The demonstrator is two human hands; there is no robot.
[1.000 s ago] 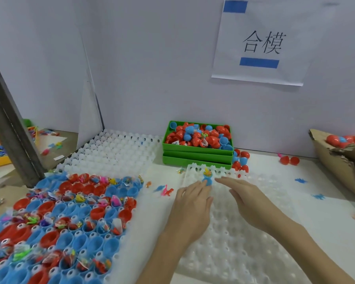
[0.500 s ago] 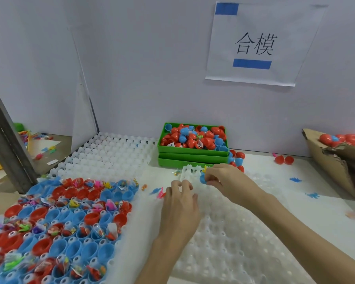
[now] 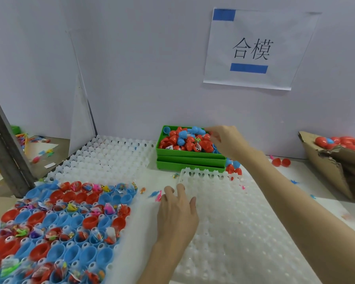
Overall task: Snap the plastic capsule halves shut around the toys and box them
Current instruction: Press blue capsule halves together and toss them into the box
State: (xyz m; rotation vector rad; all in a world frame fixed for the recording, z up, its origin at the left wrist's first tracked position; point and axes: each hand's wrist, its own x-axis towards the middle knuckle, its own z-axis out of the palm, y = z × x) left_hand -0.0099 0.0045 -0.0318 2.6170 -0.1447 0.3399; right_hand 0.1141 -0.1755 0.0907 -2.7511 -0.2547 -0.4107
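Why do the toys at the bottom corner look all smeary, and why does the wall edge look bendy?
In the head view, the filled capsule tray goes soft and streaky toward the lower-left corner, blurred there; the wide lens bows the partition edge and the grey post; the light is even, with no hard shadows or glare; the paper sign stays sharp.

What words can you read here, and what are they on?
"合模": black characters on the white paper sign on the wall, between two blue tape strips.
The toy packets in the tray of capsule halves carry print too small and blurred to read.
Nothing else readable shows.
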